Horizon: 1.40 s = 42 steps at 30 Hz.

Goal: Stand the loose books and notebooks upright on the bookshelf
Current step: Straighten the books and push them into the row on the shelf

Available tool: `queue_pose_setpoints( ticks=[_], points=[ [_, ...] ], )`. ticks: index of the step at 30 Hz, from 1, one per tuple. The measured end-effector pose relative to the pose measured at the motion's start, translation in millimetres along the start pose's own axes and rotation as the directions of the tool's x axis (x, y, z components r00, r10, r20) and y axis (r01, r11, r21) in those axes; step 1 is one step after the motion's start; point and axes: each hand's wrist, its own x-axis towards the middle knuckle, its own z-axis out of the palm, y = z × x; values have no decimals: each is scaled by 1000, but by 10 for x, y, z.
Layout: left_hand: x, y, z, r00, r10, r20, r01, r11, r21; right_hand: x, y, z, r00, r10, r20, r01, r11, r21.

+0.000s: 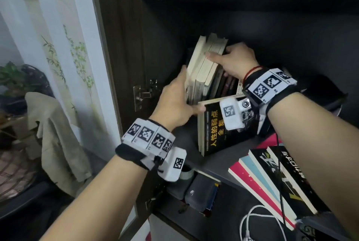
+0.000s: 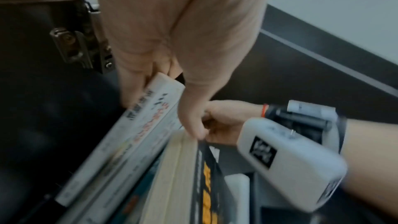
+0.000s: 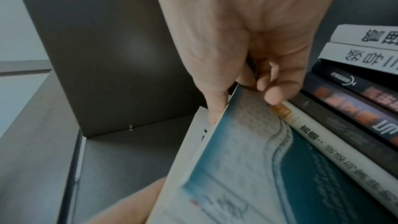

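- Books (image 1: 204, 66) between my two hands: a small bundle of pale-edged paperbacks, tilted toward the dark side wall (image 1: 124, 46) of the bookshelf, not yet upright.
- My left hand (image 1: 174, 101) clamps the bundle's outer face, fingers behind the leftmost cover and thumb reaching across the lower front edges; the left wrist view shows the same pinch on a white spine (image 2: 148, 113).
- My right hand (image 1: 235, 60) grips the top of the bundle from the other side, thumb pressed on the page edges and fingers curled over the far cover; the right wrist view shows them closed on a teal-covered book (image 3: 258, 151).
- Just beyond my right fingers a row of dark-spined books (image 1: 227, 85) leans the same way, so the whole row rests on what I hold.
- Under my left thumb lies a black book with yellow lettering (image 1: 229, 130), flat on the shelf and touching the bundle's foot. A stack of more flat books (image 1: 272, 178) sits near my right forearm.
- Risk, as I judge it: if I ease either grip, the leaning row could push the bundle over or fan it open.
- The flat black book may block the bundle's lower corner, so it could jam or slide while I straighten it.
- My right forearm passes close over the flat stack and could nudge it off the edge.
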Motion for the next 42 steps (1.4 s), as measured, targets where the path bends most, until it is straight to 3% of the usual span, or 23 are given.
queue_pose_setpoints(
  ticks=[3,5,10,14,15,20,22,24,26,28,29,30,32,34,35,37,39,42],
  points=[
    [123,76,23,976,59,-208,-62,998,-11,34,-21,-31,1000,-24,14,26,994,-103],
    [265,138,32,974,47,-221,-55,998,-31,40,-34,-40,998,-1,59,10,988,-156],
    [634,295,-3,993,57,-103,-54,998,33,116,24,-113,996,-64,59,77,961,-267],
    [848,351,-60,988,55,141,-87,970,229,175,202,-213,993,-7,119,33,976,-214],
    [898,343,-55,988,45,146,-81,964,252,186,256,-229,992,14,128,14,977,-211],
    [1055,255,82,989,50,-140,-18,974,227,242,491,-183,994,84,74,-67,975,-210],
    [1058,259,91,980,69,-187,-31,979,202,270,542,-168,994,94,53,-78,965,-250],
    [1053,268,76,991,76,-113,-53,979,197,284,598,-162,987,133,90,-109,965,-239],
    [1054,276,62,996,37,85,-53,979,195,276,658,-144,978,154,144,-130,978,-161],
    [1072,258,86,966,5,260,-61,976,210,236,663,-99,978,131,164,-121,990,-71],
    [1088,246,112,960,9,279,-73,973,219,232,660,-73,982,111,156,-106,994,-39],
    [1107,225,147,968,30,251,-85,974,212,232,656,-49,984,98,148,-96,995,-23],
    [1145,189,234,994,70,83,-81,988,129,229,643,-21,987,70,146,-72,997,10],
    [1209,177,293,989,91,-117,-80,993,88,223,616,-17,985,46,164,-52,998,38],
    [1243,184,312,983,89,-158,-72,991,111,222,610,-20,985,37,166,-46,998,53],
    [1292,187,339,986,69,-150,-44,986,163,227,646,-28,987,69,146,-81,993,82],
    [1313,173,356,985,63,-158,-33,982,185,239,767,-22,975,172,143,-198,962,187],
    [1293,167,389,977,116,-178,-77,974,212,281,984,111,928,234,290,-315,908,276]
  ],
)
